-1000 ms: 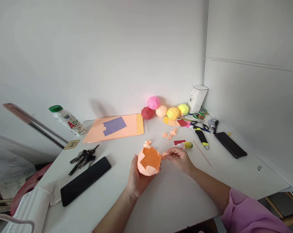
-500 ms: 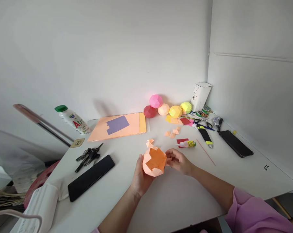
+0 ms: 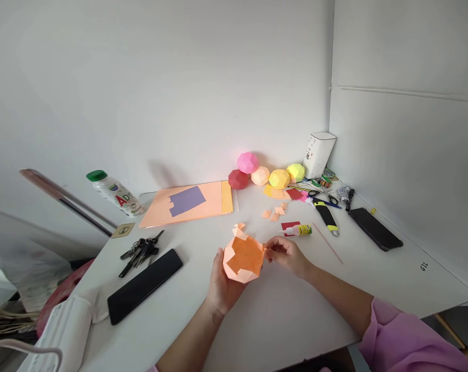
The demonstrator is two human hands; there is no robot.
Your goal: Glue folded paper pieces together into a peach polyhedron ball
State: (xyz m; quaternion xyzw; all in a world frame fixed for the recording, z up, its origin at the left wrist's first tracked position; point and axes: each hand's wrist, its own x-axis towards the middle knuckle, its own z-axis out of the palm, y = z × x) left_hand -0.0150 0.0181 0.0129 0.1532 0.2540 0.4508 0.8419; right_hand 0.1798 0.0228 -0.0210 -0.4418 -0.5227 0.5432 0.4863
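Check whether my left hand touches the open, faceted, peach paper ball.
Touching. The head view shows your left hand cupping the peach paper ball, thumb against its side.

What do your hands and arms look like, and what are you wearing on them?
My left hand and right hand are bare: no gloves, watch or bracelet shows. My right sleeve is pinkish purple, loose and softly folded, and leaves my forearm uncovered. Only a tiny bit of my left sleeve shows, in a similar colour.
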